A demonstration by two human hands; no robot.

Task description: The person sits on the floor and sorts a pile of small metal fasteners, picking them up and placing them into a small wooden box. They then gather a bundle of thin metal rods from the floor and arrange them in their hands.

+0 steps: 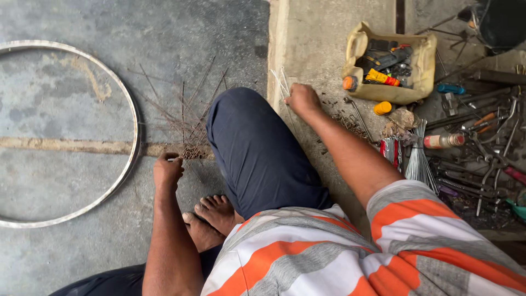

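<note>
My left hand (167, 170) rests on the concrete floor, fingers closed on the gathered ends of several thin rusty wheel spokes (189, 118) that fan out away from me. A bare metal wheel rim (130, 109) lies flat on the floor just left of that hand. My right hand (302, 100) reaches past my raised knee in dark blue trousers (252, 148) and pinches a few shiny new spokes (280, 82) near a raised concrete edge.
A beige tool bag (422, 77) with screwdrivers stands at the back right. Beside it lie a bundle of new spokes (419, 159), a small bottle (445, 141), scattered spoke nipples (350, 125), spanners and pliers (487, 170). My bare feet (211, 219) are tucked under me.
</note>
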